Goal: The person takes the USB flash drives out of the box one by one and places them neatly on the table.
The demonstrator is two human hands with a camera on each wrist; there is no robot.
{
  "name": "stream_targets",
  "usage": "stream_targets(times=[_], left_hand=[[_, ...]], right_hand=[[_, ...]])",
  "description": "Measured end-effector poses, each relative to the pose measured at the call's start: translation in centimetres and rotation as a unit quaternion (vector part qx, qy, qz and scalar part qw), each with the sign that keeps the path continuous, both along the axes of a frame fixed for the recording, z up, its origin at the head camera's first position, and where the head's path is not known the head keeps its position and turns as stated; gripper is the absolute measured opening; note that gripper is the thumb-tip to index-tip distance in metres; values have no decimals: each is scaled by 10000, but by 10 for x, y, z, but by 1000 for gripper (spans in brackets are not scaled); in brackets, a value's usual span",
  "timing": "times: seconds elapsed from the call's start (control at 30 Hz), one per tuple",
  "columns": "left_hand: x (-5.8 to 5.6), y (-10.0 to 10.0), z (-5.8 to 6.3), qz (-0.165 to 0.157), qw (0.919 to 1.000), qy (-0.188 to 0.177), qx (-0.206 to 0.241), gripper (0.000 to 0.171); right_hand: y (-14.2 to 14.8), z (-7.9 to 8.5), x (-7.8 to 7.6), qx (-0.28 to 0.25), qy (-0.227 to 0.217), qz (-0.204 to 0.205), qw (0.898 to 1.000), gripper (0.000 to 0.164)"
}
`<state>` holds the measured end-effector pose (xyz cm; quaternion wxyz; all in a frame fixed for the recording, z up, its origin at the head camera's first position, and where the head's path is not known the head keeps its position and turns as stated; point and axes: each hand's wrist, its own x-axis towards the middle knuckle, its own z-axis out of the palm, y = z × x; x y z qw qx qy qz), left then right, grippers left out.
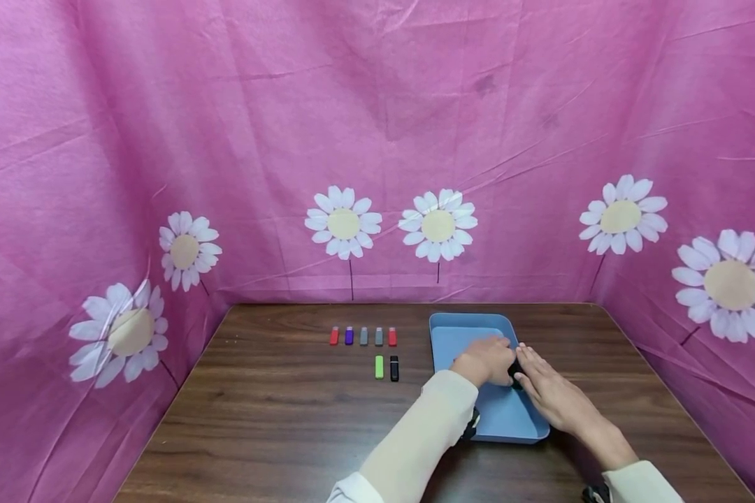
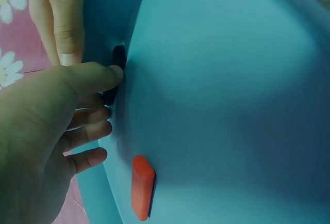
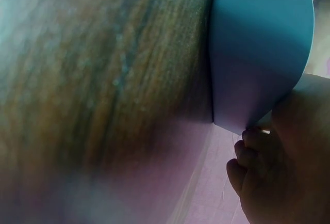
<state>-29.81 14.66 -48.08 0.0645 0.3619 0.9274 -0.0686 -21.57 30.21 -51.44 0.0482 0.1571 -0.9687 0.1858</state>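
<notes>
In the head view my left hand (image 1: 487,360) reaches into a blue tray (image 1: 468,318) on the right of the table. Its thumb and fingers pinch a black USB stick (image 2: 119,54) at the tray's side wall, and the hand covers part of it. My right hand (image 1: 556,395) lies over the tray's right rim, its fingers extended beside the left hand and close to the black stick. Inside the tray, a red USB stick (image 2: 142,188) lies near the same wall in the left wrist view.
Left of the tray, red (image 1: 334,337), purple (image 1: 349,337) and grey USB sticks (image 1: 363,337) stand in a row, with another red one (image 1: 392,337) at its end. Below them lie a green stick (image 1: 379,367) and a black one (image 1: 394,369). A pink flowered cloth (image 1: 390,140) surrounds the wooden table (image 1: 277,412).
</notes>
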Motion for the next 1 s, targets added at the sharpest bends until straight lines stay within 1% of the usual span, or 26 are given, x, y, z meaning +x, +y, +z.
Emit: stream_targets(times=[0.17, 0.37, 0.47, 0.53, 0.63, 0.73, 0.83, 0.87, 0.93, 1.0], left_hand=[[3, 0, -1, -38, 10000, -63, -11, 45], [6, 2, 0, 18, 9999, -136, -22, 68], [10, 2, 1, 44, 10000, -84, 15, 74], [11, 3, 1, 103, 9999, -52, 17, 72], [10, 3, 1, 189, 9998, -16, 29, 62], [7, 1, 0, 259, 9996, -76, 101, 40], [4, -2, 0, 173, 9995, -149, 220, 13], [3, -3, -1, 140, 9995, -163, 249, 11], [1, -6, -1, 118, 9992, -206, 329, 17], [-1, -8, -1, 176, 9991, -211, 332, 21]], right_hand=[[1, -2, 0, 7, 77, 50, 10000, 60], [1, -1, 0, 30, 105, 34, 9999, 60], [2, -3, -1, 38, 139, 16, 9999, 60], [2, -4, 0, 33, 189, -1, 9998, 60], [1, -5, 0, 23, 211, -4, 9998, 61], [0, -5, 0, 17, 139, -17, 9999, 62], [-1, -4, 0, 24, 77, -55, 10000, 61], [-1, -4, 0, 19, 93, -61, 9999, 61], [-2, -4, 1, 20, 120, -82, 9999, 60], [-2, -4, 1, 14, 113, -94, 9999, 60]])
